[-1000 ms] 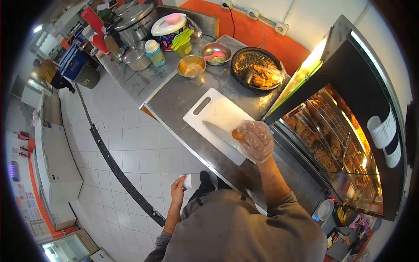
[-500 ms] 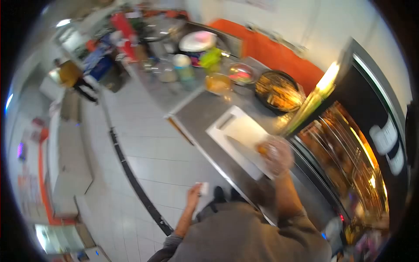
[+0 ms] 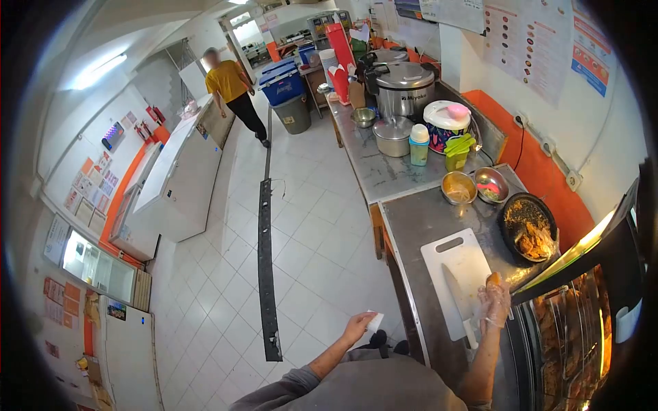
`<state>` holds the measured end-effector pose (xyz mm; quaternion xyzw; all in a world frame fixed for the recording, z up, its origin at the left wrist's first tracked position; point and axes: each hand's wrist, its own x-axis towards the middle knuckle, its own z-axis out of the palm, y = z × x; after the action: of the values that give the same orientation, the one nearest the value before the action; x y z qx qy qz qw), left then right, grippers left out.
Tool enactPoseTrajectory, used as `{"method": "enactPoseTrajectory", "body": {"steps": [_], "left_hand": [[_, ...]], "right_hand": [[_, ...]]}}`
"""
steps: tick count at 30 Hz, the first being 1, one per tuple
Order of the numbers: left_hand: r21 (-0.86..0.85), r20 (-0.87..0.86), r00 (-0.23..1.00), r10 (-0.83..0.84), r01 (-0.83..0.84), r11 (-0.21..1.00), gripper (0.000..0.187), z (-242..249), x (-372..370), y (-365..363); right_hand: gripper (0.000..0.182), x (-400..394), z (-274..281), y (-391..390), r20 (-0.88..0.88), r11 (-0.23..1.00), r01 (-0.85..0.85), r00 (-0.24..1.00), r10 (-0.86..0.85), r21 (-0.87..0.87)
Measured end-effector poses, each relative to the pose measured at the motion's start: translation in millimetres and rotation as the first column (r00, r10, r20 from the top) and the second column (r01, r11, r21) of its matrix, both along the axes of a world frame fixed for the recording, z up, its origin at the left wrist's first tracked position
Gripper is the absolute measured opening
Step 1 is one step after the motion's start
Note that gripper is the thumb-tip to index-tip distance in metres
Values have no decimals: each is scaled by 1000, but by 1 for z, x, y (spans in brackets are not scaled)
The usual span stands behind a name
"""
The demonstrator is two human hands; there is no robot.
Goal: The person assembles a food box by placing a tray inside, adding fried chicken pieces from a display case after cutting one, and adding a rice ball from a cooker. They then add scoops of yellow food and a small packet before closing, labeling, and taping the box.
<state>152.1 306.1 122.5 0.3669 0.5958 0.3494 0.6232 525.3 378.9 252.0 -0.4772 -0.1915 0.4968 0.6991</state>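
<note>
My left hand (image 3: 356, 329) is bare and closed on a small white piece of paper (image 3: 375, 321), held over the floor beside the steel counter. On my right hand (image 3: 495, 306) is a clear plastic glove. Its fingers are closed round a golden-brown piece of food (image 3: 493, 279), whose exact kind I cannot make out. Under and left of that hand lies a white cutting board (image 3: 445, 251) with a handle slot. A kitchen knife (image 3: 455, 288) rests on it, blade toward the far end. Beyond stands a black pan (image 3: 517, 205) with shredded brown food.
Two steel bowls (image 3: 458, 188) sit behind the board. A pressure cooker (image 3: 406, 92), a pot (image 3: 394, 140) and a bottle (image 3: 419, 145) stand farther along. A lit glass rotisserie cabinet (image 3: 572, 342) is at right. A person in yellow (image 3: 228, 82) walks in the aisle.
The view has swung and steadied, showing more of the room. The person in yellow is now nearer. My hands still hold the paper and the food piece.
</note>
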Motion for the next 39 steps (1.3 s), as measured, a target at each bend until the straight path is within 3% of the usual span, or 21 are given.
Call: {"method": "enactPoseTrajectory", "body": {"steps": [2,3,5,6,8,11,13,14,16,25,31,35,39], "left_hand": [[-11,20,1000,17,-17,1000,34,-7,-2,-2],[-37,-13,999,42,-42,998,34,0,0,-4],[-10,-42,999,5,-6,1000,35,-7,-2,-1],[-5,-43,999,-7,7,1000,35,-6,-1,2],[-18,-34,996,-84,84,996,35,1,3,4],[11,9,996,-87,87,996,35,5,9,9],[-21,3,998,-59,59,998,34,-11,7,21],[-30,-23,996,-81,80,996,32,3,11,29],[-34,-2,993,-115,115,993,31,13,15,34],[-45,40,968,-247,248,968,29,13,23,55],[-78,64,918,-391,395,915,30,-6,35,60],[-70,74,867,-493,497,865,31,-24,48,60],[-28,36,816,-576,577,816,31,2,73,46]], "right_hand": [[36,-3,-3,2,31,990,103,994,-106,96],[43,-12,19,-2,182,983,78,977,-109,169],[58,-1,19,3,594,968,73,777,-207,242],[61,3,15,8,-12,936,172,984,-177,306],[59,-24,68,-3,323,887,110,905,-275,448],[60,-39,99,-15,358,776,96,847,-393,624],[61,-46,112,-16,535,772,42,697,-477,634],[60,-54,122,-11,531,757,61,676,-511,651],[55,-63,134,-16,434,730,71,764,-478,680],[43,-71,148,-42,595,746,126,523,-610,654],[46,-65,147,-76,710,795,156,373,-597,587],[44,-59,149,-107,713,788,244,338,-615,565],[43,-46,148,-151,648,700,326,267,-713,636]]}}
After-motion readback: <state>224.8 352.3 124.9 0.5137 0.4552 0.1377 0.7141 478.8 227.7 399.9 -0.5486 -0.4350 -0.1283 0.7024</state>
